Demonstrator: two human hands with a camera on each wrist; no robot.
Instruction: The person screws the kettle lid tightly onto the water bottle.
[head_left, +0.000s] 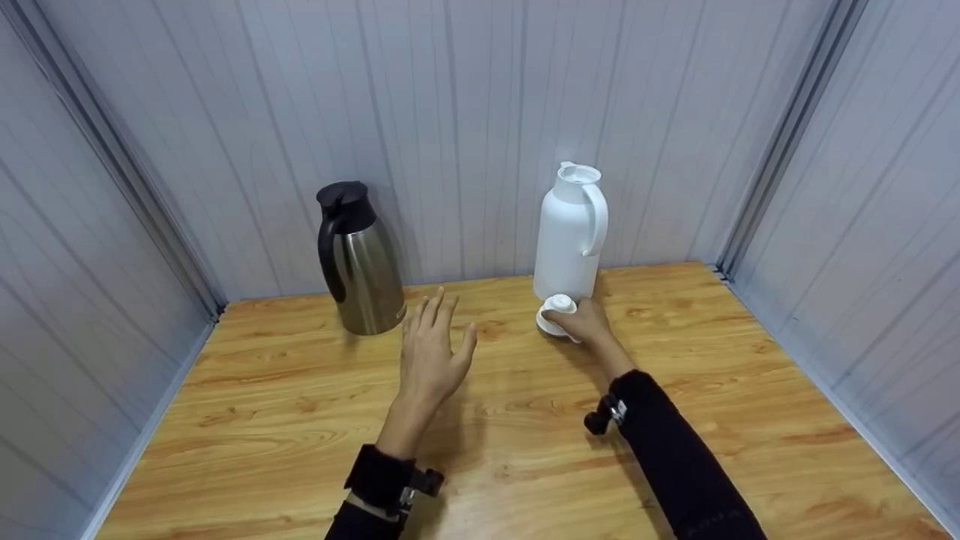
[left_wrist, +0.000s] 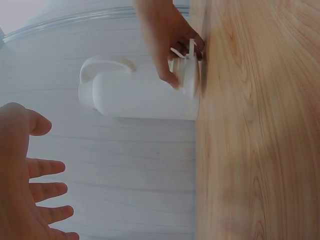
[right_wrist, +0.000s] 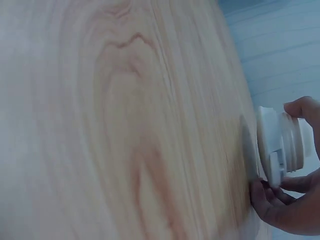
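Item: white lid (head_left: 556, 313), a round stopper with a threaded neck, resting wide face down on the wooden table (head_left: 300, 420) directly in front of the white flask (head_left: 570, 232), and apparently touching the flask's base. Holder: right hand (head_left: 587, 321), fingers and thumb curled round the lid's neck and rim; the right wrist view shows the fingertips (right_wrist: 267, 197) pinching the rim close to the table surface. Second hand: left hand (head_left: 431, 356), fingers spread and straight, hovering above the table and holding nothing, between the steel flask (head_left: 360, 259) and the lid. White flask: upright, mouth uncovered, handle toward the right, standing near the back wall (head_left: 480, 112). Steel flask: upright, black lid on, well apart to the left. Hazards, as judged: the grip sits low on a smooth rim, so a lift could let the lid slip and roll across the table; the right hand works hard against the white flask's base, so a knuckle or wrist nudge could shift or tip that tall, narrow body; with the mouth uncovered, any tipping could spill whatever it holds; the left hand is too far off to steady it promptly.
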